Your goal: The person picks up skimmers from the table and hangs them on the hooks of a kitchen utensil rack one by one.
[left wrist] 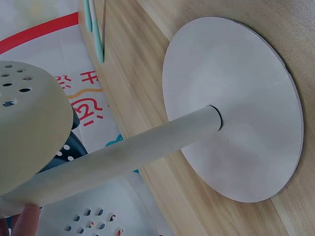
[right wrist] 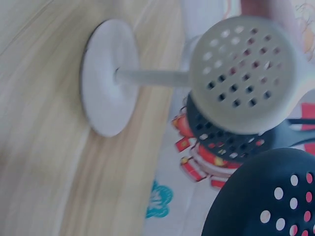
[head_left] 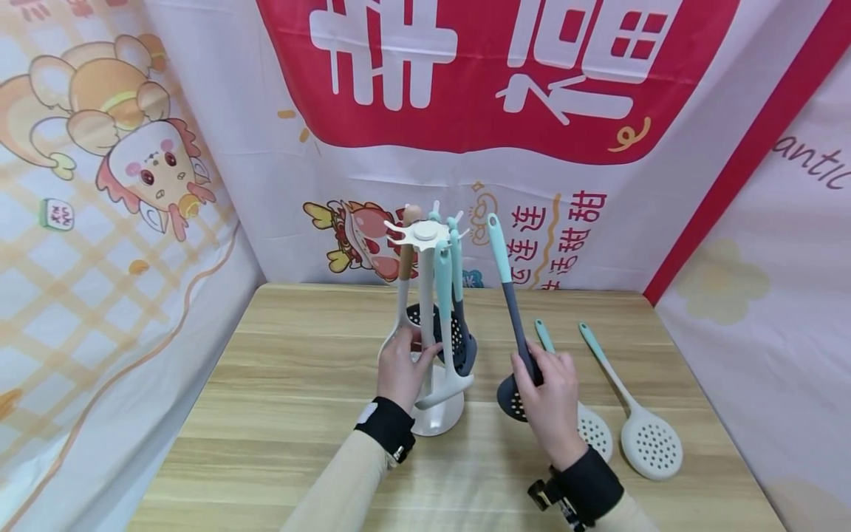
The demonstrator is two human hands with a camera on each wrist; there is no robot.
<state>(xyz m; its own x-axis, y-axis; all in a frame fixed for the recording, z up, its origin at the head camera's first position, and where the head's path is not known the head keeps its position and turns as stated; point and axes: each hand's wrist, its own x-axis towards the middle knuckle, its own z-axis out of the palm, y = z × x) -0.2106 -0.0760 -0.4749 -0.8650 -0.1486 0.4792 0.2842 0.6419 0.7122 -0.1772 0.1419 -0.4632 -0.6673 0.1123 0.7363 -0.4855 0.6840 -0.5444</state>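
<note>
right hand [head_left: 550, 395]: dark skimmer [head_left: 515, 314] | nearby: two pale skimmers [head_left: 651, 445], laden rack [head_left: 439, 423]

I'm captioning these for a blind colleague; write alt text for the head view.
A person's right hand holds a dark perforated skimmer with a mint handle end beside a white utensil stand, whose pole the left hand grips. Other utensils hang from the stand, and two pale perforated skimmers lie on the wooden table to the right.

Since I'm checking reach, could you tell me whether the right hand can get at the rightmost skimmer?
Probably yes: the rightmost skimmer lies uncovered nearby, though the right hand grips a dark skimmer.
</note>
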